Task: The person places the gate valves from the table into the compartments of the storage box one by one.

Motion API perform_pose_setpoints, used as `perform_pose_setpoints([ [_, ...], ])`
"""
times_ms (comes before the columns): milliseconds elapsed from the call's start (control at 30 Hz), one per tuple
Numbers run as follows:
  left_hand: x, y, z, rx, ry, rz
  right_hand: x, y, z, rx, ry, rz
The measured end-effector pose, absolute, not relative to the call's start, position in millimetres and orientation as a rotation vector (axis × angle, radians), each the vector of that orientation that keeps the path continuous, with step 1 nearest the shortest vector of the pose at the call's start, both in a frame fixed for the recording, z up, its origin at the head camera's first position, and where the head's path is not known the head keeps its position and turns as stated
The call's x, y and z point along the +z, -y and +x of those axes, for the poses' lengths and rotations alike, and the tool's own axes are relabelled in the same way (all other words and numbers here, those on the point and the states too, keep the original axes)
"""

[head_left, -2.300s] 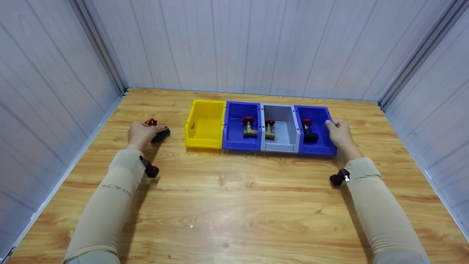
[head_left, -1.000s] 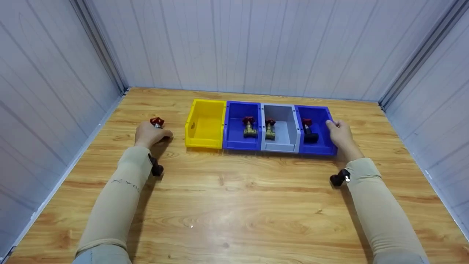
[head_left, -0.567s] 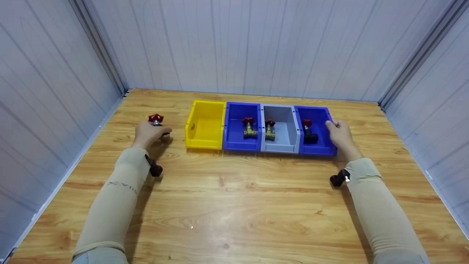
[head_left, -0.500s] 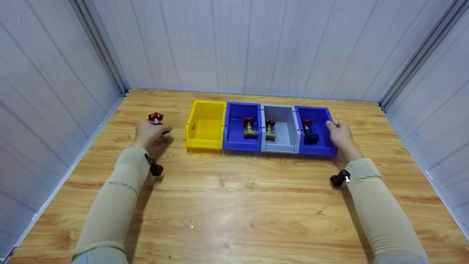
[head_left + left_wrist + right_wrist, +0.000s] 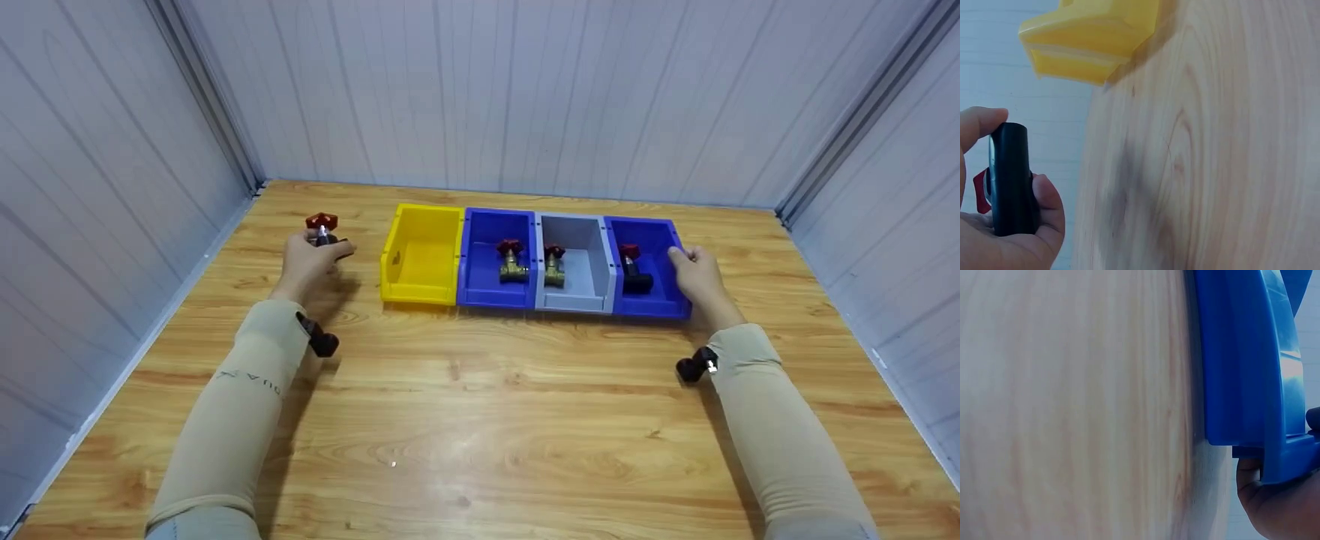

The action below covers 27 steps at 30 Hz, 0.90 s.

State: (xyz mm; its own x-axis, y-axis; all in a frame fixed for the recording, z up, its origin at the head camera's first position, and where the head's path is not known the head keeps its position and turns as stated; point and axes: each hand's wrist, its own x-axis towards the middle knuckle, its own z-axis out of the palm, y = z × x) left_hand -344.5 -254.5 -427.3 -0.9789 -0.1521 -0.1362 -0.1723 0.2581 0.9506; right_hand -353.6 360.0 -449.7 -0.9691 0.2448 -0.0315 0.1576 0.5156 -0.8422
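Observation:
My left hand [image 5: 300,264] holds a black valve [image 5: 1010,183] with a red handwheel, raised off the table to the left of the yellow bin [image 5: 420,292]. In the left wrist view its thumb and fingers are at opposite ends of the black pipe body, with the red wheel partly hidden behind. My right hand [image 5: 699,281] grips the outer side wall of the right-hand blue bin [image 5: 651,307]; the right wrist view has fingers curled at that wall's edge. Inside this bin lies another black valve [image 5: 636,281] with a red handwheel.
Four-sided open bins stand joined in a row. The left-hand blue bin [image 5: 491,298] holds a brass valve [image 5: 513,271], and the grey bin [image 5: 589,300] holds another brass valve [image 5: 554,276]. A wooden tabletop [image 5: 465,420] lies in front, with pale panel walls around.
My left hand first shifted right and regrasped the black valve, turning its red wheel upward. Since then it has lifted the valve and moved slightly away from me. The right hand stays put.

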Motion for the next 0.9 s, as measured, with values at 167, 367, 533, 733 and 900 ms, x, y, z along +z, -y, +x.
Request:
perform_pose_setpoints([
  [167, -425.3, 251.7, -346.4, 1.924, -2.466, -0.285, -449.4, -360.9, -354.2, 1.444, 2.663, -0.356],
  [367, -426.0, 247.3, -351.1, 1.965, -2.488, -0.217, -450.5, -361.0, -356.0, 1.439, 2.651, -0.364],
  [533, -426.9, 245.2, -353.1, 2.019, -2.439, -0.180, -452.2, -360.7, -356.0, 1.434, 2.656, -0.361],
  [733, -421.5, 240.5, -353.2, 2.064, -2.377, -0.110, -452.0, -359.5, -356.2, 1.452, 2.649, -0.374],
  [900, -413.2, 234.0, -351.6, 2.250, -2.186, -0.035, -449.9, -359.9, -355.8, 1.444, 2.659, -0.366],
])
